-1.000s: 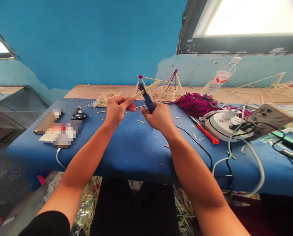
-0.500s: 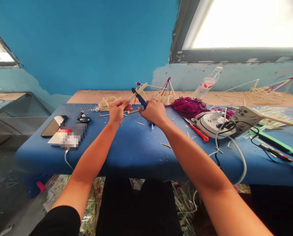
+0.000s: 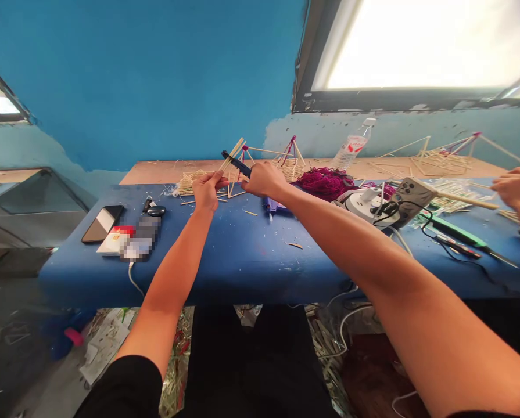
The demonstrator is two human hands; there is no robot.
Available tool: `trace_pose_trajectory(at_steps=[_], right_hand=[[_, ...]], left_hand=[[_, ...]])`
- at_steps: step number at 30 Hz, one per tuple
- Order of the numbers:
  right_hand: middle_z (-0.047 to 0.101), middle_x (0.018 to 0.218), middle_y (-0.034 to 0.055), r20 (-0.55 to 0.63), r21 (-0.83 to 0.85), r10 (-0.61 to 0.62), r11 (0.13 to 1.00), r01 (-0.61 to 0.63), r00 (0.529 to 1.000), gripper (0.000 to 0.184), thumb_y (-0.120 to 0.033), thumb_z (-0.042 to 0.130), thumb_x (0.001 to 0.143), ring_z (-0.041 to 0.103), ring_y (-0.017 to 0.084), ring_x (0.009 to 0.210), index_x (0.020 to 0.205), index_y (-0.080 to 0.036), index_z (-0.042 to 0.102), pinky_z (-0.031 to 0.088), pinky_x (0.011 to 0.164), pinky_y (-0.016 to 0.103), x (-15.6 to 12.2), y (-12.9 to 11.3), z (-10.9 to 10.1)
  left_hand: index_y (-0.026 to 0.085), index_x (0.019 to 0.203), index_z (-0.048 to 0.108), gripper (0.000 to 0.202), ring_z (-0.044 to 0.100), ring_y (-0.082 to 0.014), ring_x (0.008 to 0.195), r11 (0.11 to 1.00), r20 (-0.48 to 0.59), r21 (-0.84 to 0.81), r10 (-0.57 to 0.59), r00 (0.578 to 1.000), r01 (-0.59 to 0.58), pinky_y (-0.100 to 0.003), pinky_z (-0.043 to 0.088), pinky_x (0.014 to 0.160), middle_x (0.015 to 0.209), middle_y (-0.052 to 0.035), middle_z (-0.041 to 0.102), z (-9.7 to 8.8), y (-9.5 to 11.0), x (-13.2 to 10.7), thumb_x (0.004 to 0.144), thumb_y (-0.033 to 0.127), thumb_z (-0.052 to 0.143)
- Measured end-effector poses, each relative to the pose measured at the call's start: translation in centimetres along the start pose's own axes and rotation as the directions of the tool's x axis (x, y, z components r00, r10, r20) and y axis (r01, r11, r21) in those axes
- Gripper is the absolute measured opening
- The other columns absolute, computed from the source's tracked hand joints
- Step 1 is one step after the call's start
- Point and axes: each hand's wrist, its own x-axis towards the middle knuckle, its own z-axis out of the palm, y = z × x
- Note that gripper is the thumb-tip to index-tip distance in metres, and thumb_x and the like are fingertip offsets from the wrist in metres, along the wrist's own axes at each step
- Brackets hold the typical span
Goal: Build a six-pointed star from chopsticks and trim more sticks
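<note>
My left hand [image 3: 207, 190] pinches a few thin pale wooden sticks [image 3: 238, 147], which slant up and to the right. Dark pliers [image 3: 241, 168] are gripped in my right hand [image 3: 265, 181], their jaws at the sticks just above my left fingers. Whether the jaws are closed on the wood is too small to tell. Behind my hands stand stick frames tied with purple string, one of them a pyramid shape [image 3: 295, 152]. A flat pile of sticks [image 3: 192, 181] lies beyond my left hand. Under my right wrist a purple item [image 3: 278, 205] is partly hidden.
Magenta yarn [image 3: 327, 183], a plastic bottle [image 3: 352, 145], a white power strip [image 3: 366, 208] with cables and a propped phone [image 3: 414, 197] are to the right. A green tool [image 3: 454, 231] lies farther right, near another person's hand [image 3: 515, 188]. A phone [image 3: 103, 224] lies left.
The view has turned slightly right, bringing another person's hand in at the right edge. The held sticks now point up more steeply, with the pliers still at them.
</note>
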Motion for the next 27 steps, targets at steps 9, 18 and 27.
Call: trace_pose_trajectory(at_steps=[9,18,27], right_hand=[[0.077,0.116,0.0280,0.046,-0.004,0.075,0.997,-0.075,0.996,0.049,-0.044,0.066,0.093,0.075,0.037,0.110,0.120,-0.005,0.078,0.059,0.091,0.043,-0.5,0.2,0.0],[0.074,0.122,0.0299,0.033,-0.004,0.103,0.995,-0.102,0.994,0.052,-0.045,0.071,0.091,0.073,0.040,0.115,0.123,-0.004,0.077,0.059,0.095,0.048,-0.6,0.8,-0.2],[0.077,0.120,0.0248,0.008,0.015,0.154,0.988,-0.154,0.988,0.047,-0.043,0.069,0.089,0.073,0.036,0.113,0.120,-0.009,0.077,0.059,0.094,0.043,-1.9,1.6,0.2]], left_hand=[[0.015,0.067,0.072,0.018,0.068,-0.0103,0.052,1.000,0.005,0.010,-0.029,1.000,0.029,-0.022,0.056,0.064,0.058,0.0013,0.070,0.1,-0.9,0.1,0.081,0.013,0.081],[0.016,0.066,0.070,0.021,0.068,-0.0087,0.054,0.999,0.023,0.047,-0.023,0.999,0.022,-0.021,0.056,0.067,0.060,0.0019,0.070,0.3,-1.1,0.0,0.084,0.011,0.079],[0.016,0.063,0.069,0.024,0.066,-0.0087,0.051,0.999,0.056,0.054,0.002,0.998,-0.005,-0.020,0.052,0.061,0.059,0.0010,0.070,0.2,-0.6,-0.4,0.085,0.016,0.081]])
